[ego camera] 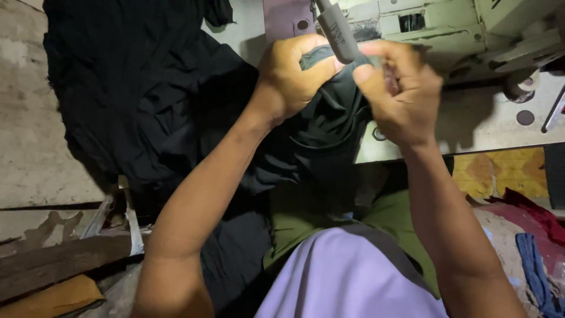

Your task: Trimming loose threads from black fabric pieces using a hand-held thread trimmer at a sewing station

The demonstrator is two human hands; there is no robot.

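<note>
Right now both hands work a fold of black fabric [329, 126] at the front edge of the sewing table [488, 126], just below the sewing machine [447, 29]. The left hand [291, 76] pinches the cloth edge; the right hand [400, 97] grips a grey handled tool [336, 32] against it. Seemingly a trimming or unpicking step, calling for steady tension.

I see cloth [147, 88] spread on the counter [35, 147] at left, the sewing machine [447, 29] behind at right.
</note>
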